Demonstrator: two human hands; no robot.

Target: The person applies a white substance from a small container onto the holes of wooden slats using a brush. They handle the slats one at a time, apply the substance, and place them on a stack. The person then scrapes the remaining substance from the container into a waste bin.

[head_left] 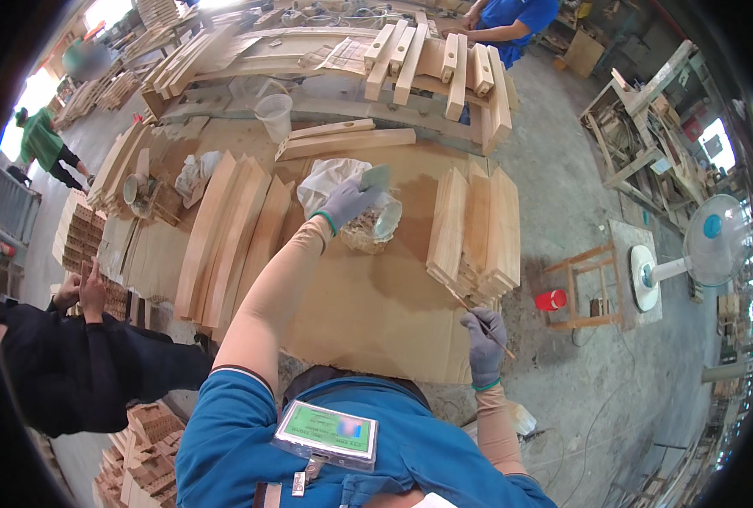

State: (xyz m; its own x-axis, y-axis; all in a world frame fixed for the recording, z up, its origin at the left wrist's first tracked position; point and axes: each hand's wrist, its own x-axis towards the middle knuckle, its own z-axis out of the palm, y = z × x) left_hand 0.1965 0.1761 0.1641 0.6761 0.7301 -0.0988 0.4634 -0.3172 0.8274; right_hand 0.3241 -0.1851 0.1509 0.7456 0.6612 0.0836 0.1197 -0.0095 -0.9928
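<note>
In a grey glove, my left hand (347, 204) reaches to the middle of the cardboard-covered bench and grips a flat grey-green pad (375, 178). Right beneath it stands a round, crusted container (366, 240) with a white cloth or bag (324, 175) bunched at its far side. My right hand (485, 340), also gloved, is closed round a thin wooden stick (503, 345), perhaps a brush. The stick's far tip reaches the near ends of a stack of wooden pieces (469, 229) with slots cut in their ends. What is on the tip is too small to tell.
More wooden pieces (232, 241) lie left on the cardboard (376, 326). Two pieces (347, 142) lie behind, beside a translucent bucket (274, 117). A fan (681, 254) and red cup (551, 300) stand right. A person in dark clothing (88, 364) is close left; another in blue works opposite.
</note>
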